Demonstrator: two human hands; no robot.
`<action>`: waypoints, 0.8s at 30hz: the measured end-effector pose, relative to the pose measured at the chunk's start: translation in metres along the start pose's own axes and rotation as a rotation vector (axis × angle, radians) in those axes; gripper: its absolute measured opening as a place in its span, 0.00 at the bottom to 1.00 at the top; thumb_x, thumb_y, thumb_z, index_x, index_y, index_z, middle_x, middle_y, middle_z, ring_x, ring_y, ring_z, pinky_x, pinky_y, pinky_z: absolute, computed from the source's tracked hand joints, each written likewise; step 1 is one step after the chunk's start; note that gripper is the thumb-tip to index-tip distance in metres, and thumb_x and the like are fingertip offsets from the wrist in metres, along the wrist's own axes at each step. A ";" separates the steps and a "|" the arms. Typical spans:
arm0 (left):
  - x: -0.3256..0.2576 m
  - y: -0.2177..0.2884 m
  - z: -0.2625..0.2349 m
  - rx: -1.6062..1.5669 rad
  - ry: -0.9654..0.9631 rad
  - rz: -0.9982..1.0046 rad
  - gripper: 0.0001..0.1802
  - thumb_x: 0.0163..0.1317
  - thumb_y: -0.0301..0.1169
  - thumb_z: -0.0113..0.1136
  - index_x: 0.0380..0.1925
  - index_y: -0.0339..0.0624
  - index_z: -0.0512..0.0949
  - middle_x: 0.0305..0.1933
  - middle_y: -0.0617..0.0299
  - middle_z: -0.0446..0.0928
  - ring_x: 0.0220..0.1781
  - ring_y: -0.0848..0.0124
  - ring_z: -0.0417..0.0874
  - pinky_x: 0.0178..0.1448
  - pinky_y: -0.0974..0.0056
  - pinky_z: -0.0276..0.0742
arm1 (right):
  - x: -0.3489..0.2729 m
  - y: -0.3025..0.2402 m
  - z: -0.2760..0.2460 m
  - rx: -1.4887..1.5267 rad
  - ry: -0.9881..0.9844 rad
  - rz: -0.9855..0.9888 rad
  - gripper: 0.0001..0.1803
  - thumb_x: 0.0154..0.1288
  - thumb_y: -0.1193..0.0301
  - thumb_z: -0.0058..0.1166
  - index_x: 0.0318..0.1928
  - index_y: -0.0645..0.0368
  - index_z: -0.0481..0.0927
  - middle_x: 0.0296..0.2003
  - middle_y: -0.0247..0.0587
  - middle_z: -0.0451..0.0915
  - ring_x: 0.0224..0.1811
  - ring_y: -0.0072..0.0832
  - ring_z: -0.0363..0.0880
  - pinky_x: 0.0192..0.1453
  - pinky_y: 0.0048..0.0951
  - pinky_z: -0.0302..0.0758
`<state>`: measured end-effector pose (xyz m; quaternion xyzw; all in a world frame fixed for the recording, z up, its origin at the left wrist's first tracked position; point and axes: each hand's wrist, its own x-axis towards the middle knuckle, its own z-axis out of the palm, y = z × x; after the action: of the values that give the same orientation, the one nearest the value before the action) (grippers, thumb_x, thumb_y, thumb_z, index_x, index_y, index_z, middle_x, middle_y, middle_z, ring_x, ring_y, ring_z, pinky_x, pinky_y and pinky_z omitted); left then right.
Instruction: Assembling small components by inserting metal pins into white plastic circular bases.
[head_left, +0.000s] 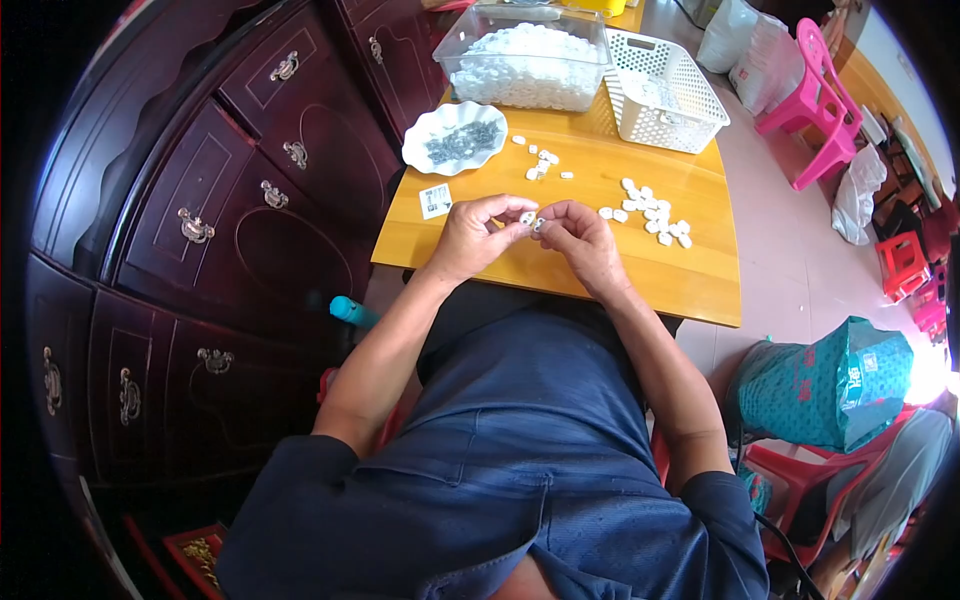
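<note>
Over the near part of a wooden table point(480, 255), my two hands meet fingertip to fingertip. My left hand point(477, 238) pinches a small white plastic piece point(528, 217) between thumb and forefinger. Against it, my right hand point(586, 243) grips a small grey-and-white part point(539, 225); the fingers hide most of it. Several loose white pieces point(543, 157) lie just beyond my hands. To the right is a spread group of rounded white pieces point(650, 205). A scalloped white dish point(415, 150) of small dark grey parts stands at the left, with a printed white card point(435, 201) nearer me.
At the table's far side stand a clear plastic bin point(470, 75) full of white pieces and a white perforated basket point(690, 130). Dark wooden cabinets point(240, 190) line the left. On the right are pink chairs point(815, 110), a red stool point(901, 265) and a large teal bag point(815, 385).
</note>
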<state>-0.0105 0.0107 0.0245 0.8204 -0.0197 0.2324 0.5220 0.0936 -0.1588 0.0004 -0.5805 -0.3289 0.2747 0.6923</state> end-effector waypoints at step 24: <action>0.002 0.002 -0.002 0.089 -0.084 0.046 0.13 0.56 0.22 0.70 0.43 0.42 0.86 0.31 0.66 0.80 0.33 0.79 0.79 0.36 0.72 0.76 | -0.002 -0.005 0.002 0.054 0.004 0.159 0.09 0.71 0.69 0.58 0.44 0.62 0.82 0.34 0.33 0.85 0.34 0.17 0.80 0.42 0.19 0.76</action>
<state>-0.0100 0.0119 0.0276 0.8513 -0.0503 0.2102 0.4781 0.0909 -0.1594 0.0051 -0.5866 -0.2729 0.3363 0.6843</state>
